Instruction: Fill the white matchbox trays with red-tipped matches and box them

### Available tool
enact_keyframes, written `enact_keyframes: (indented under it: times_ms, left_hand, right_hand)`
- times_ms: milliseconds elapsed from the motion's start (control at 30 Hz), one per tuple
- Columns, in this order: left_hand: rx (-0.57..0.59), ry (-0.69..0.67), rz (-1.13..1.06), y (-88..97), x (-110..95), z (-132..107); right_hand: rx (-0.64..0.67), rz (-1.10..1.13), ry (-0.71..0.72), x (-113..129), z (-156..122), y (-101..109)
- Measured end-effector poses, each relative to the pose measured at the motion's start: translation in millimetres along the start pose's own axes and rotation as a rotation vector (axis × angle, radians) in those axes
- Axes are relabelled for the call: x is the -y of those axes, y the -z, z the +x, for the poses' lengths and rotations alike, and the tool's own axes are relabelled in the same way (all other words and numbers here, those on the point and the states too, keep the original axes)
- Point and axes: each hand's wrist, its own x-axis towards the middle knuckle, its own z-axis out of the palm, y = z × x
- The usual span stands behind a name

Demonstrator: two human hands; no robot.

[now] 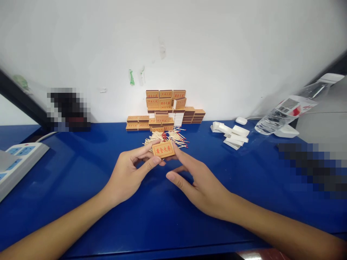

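Observation:
A tan matchbox (164, 149) with red lettering is held above the blue table, its printed face toward me. My left hand (132, 169) grips its left end between thumb and fingers. Against its right end rests the index finger of my right hand (199, 180), while that thumb stands apart from the box. Just behind lie loose matches (177, 137) with red heads, partly hidden by the box and fingers. Stacked matchboxes (165, 103) rise behind the matches near the wall.
White inner trays (234, 138) lie in a heap to the right. Beyond them a clear plastic bottle (284, 108) leans at a tilt, near a small white case (241, 120). A power strip (24, 159) sits at the left on the blue table (151, 227).

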Motion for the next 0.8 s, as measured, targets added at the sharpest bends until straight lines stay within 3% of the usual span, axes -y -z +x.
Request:
enact_keyframes:
  times_ms: [200,367,500,600,800]
  left_hand:
    - [-0.043,-0.008,0.111,9.5,5,9]
    - [-0.198,-0.013,0.338,52.4,30,50]
    - [-0.22,0.001,0.517,79.7,51,82]
    - [-0.252,0.004,0.595,82.5,59,95]
    - [-0.281,-0.023,0.73,68.9,63,101]
  right_hand:
    - [0.045,-0.2,0.064,-10,-3,-4]
    - [-0.147,-0.295,0.065,-23,6,10]
    - [-0.179,-0.331,0.025,-27,13,25]
    - [-0.189,-0.346,0.019,-26,16,31]
    - [-0.205,-0.324,0.057,-24,18,36]
